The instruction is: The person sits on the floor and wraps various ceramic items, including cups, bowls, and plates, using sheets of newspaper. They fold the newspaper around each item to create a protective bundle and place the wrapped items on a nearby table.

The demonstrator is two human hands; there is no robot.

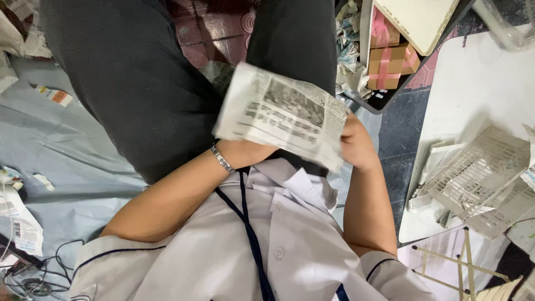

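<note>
Both hands — left hand [245,151], right hand [356,147] — hold a folded newspaper sheet [281,114] above the lap, fingers hidden behind it, so I cannot tell their closure. Thin paper — an uneven pull could tear it.
</note>
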